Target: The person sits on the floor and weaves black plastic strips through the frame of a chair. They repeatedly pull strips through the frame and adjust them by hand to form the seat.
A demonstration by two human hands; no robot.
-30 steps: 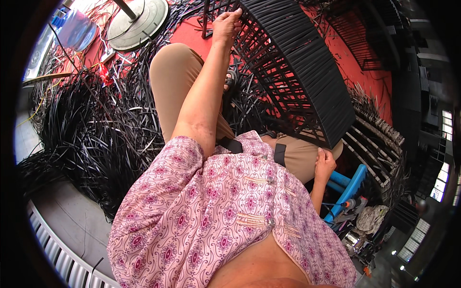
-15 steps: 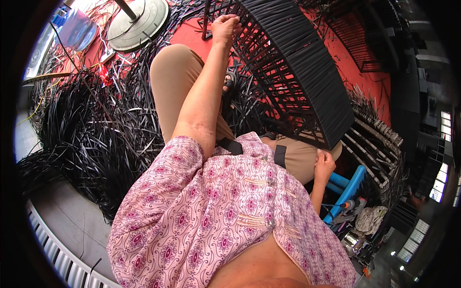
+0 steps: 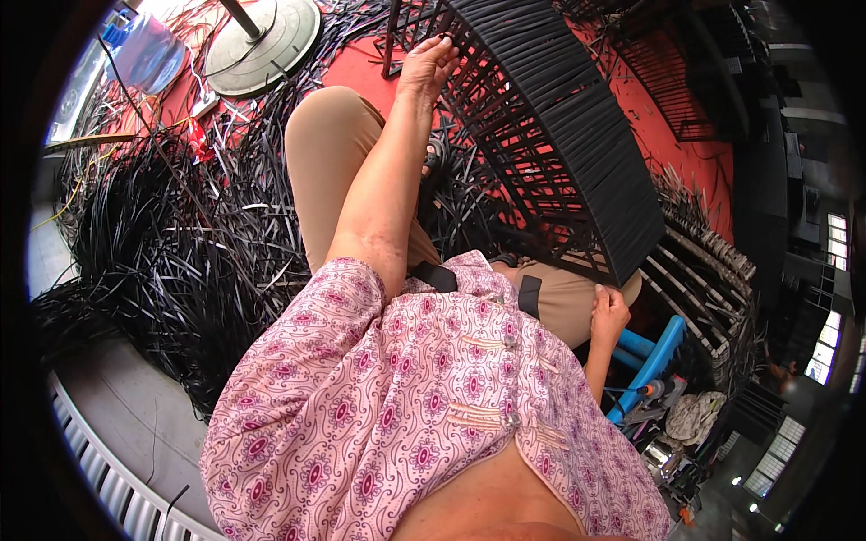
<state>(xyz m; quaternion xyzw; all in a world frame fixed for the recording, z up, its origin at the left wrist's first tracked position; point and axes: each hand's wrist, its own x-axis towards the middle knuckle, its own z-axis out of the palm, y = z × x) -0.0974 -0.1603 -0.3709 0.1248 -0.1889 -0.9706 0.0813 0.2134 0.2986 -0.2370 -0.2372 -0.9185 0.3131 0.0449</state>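
Observation:
A black woven frame [image 3: 564, 117], wrapped on one face in flat strips with open bars below, leans across from the upper middle toward my right knee. At its far end is my left hand [image 3: 428, 68], arm stretched out, thumb and fingers pinched together. A dark bit of black strip [image 3: 444, 37] shows at those fingertips, against the frame's edge. My right hand [image 3: 610, 313] is closed, just below the frame's near corner and beside my right knee. Whatever lies inside its curled fingers is hidden.
A big heap of loose black strips [image 3: 171, 243] fills the left side. Behind it stand a round umbrella base [image 3: 262, 54] and a clear blue water jug [image 3: 149, 54]. To the right are a blue stool [image 3: 651, 365], tools and a pale barred frame [image 3: 699, 279].
My left hand has shifted slightly down, staying at the frame's far end, and its fingers have turned a little. My right hand stays in nearly the same place.

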